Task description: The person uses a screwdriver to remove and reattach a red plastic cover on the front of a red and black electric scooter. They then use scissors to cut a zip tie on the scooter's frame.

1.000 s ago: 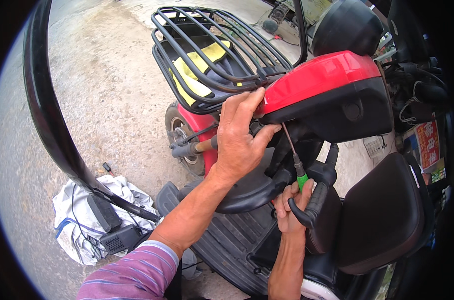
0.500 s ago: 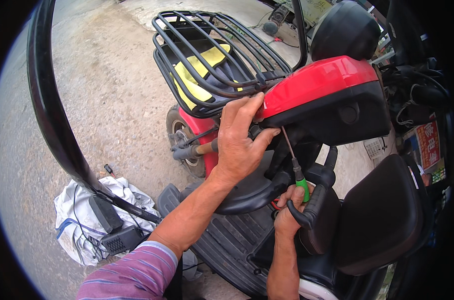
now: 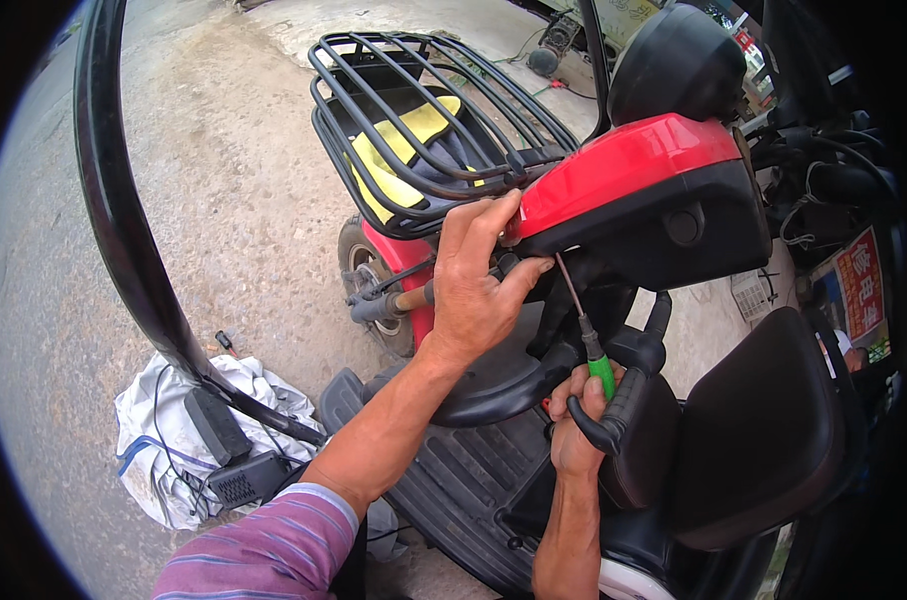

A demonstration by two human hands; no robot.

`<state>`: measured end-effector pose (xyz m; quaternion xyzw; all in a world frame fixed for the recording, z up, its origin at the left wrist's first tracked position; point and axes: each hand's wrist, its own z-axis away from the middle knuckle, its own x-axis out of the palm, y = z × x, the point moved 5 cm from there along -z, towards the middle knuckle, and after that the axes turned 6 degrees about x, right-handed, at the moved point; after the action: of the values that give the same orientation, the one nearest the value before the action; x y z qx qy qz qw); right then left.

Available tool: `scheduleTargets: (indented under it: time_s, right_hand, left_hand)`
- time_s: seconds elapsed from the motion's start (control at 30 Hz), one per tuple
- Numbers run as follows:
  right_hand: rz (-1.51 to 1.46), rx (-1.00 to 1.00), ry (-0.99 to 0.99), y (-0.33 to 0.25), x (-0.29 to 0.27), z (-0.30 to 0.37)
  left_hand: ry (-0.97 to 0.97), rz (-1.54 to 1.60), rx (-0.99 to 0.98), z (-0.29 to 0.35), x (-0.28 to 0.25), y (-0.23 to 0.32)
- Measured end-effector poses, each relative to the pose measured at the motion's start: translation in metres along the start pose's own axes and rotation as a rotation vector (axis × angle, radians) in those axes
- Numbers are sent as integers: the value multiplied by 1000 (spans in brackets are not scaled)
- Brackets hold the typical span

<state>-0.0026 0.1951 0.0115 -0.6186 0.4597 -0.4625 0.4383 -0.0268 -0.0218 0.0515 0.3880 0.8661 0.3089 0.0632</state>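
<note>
Green-handled screwdriver (image 3: 601,374) slants upward in the head view, its tip at the underside of the red-and-black housing (image 3: 639,195), near the left thumb. Right hand (image 3: 575,435), forearm upright, wraps the handle; left hand (image 3: 477,292), reaching diagonally, spreads thumb and fingers apart against the housing's edge. Far right, a red sign (image 3: 860,284) carries large pale characters

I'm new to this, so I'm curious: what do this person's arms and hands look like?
The left hand and right hand wear no gloves. The left forearm is bare below a purple sleeve with thin pale stripes and a light cuff; the right forearm is bare, no sleeve in view. No watch shows.
</note>
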Motion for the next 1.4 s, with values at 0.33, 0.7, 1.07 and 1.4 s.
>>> scheduleTargets:
  time_s: [0.33,0.7,1.07,1.4]
  right_hand:
    - [-184,326,-52,9,8,4]
    - [-85,80,20,5,2,7]
    - [193,-145,136,2,3,0]
    - [123,129,119,2,-5,3]
  left_hand:
    - [7,-27,22,3,1,0]
    - [-20,-41,40,1,-1,1]
    - [-4,-34,45,3,0,-1]
    - [-7,-37,43,6,4,-4]
